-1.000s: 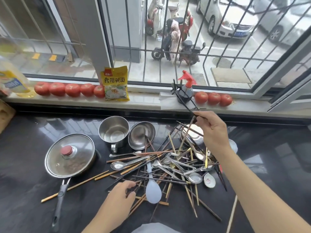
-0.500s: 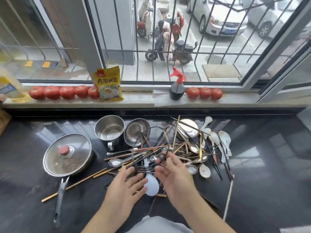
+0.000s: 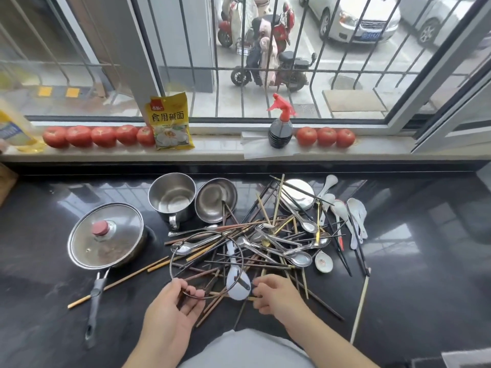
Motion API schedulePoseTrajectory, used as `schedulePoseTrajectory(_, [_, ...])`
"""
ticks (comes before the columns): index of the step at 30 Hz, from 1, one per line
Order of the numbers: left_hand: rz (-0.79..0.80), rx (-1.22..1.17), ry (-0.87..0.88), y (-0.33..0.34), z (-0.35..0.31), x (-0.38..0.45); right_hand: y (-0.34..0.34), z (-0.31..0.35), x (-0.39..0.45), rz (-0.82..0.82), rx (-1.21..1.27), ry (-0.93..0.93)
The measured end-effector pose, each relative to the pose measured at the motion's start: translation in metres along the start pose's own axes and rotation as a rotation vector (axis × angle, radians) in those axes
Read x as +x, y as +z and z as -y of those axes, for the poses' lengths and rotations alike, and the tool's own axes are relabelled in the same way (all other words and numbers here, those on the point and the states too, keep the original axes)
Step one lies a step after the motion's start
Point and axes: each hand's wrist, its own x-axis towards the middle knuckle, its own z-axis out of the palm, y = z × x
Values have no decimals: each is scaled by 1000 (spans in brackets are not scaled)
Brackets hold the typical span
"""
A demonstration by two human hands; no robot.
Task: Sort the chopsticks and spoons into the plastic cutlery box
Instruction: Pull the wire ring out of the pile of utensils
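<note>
A tangled pile of wooden and dark chopsticks [image 3: 255, 261] and metal spoons [image 3: 300, 257] lies on the black counter [image 3: 411, 274]. White ceramic spoons [image 3: 357, 216] rest at its right side. A pale plastic spoon [image 3: 237, 284] sits at the near edge. My left hand [image 3: 175, 306] lies palm up, its thumb and fingers pinching a thin wire ring [image 3: 242, 257] that lies over the pile. My right hand [image 3: 276, 296] curls its fingertips round a chopstick end beside the pale spoon. No plastic cutlery box is in view.
A lidded pan [image 3: 106, 236] with a long handle sits left of the pile. A steel mug [image 3: 172, 197] and a steel bowl [image 3: 216, 200] stand behind it. Tomatoes [image 3: 98, 136], a yellow packet [image 3: 170, 122] and a spray bottle [image 3: 280, 126] line the window sill.
My right hand came down from holding dark chopsticks up high to the near edge of the pile. My left hand turned palm up and took hold of the wire ring.
</note>
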Motion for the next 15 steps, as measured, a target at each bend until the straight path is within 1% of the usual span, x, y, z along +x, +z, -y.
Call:
schedulePoseTrajectory(3, [-13, -45, -22, -4, -9, 5, -36, -8, 11, -532, -44, -12])
schedulePoseTrajectory(4, [-17, -41, -20, -4, -11, 7, -55, -15, 22, -642, -72, 24])
schedulePoseTrajectory(5, [-21, -34, -18, -3, -11, 8, -71, -18, 31, -679, -148, 98])
schedulePoseTrajectory(7, [-26, -19, -21, -1, -9, 9, -95, -21, 50, -583, -219, 267])
schedulePoseTrajectory(8, [-28, -13, -26, 0, -8, 10, -100, -23, 60, -501, -154, 301])
schedulePoseTrajectory(9, [-28, -8, -31, 2, -6, 11, -98, -20, 61, -396, -100, 295])
schedulePoseTrajectory(10, [-25, -2, -34, 4, -5, 12, -94, -19, 66, -342, -68, 251])
schedulePoseTrajectory(13, [-15, 9, -27, 8, -7, 12, -77, -11, 74, -287, -44, 120])
schedulePoseTrajectory(15, [-12, 18, -20, 9, -9, 12, -67, -12, 81, -309, 74, 89])
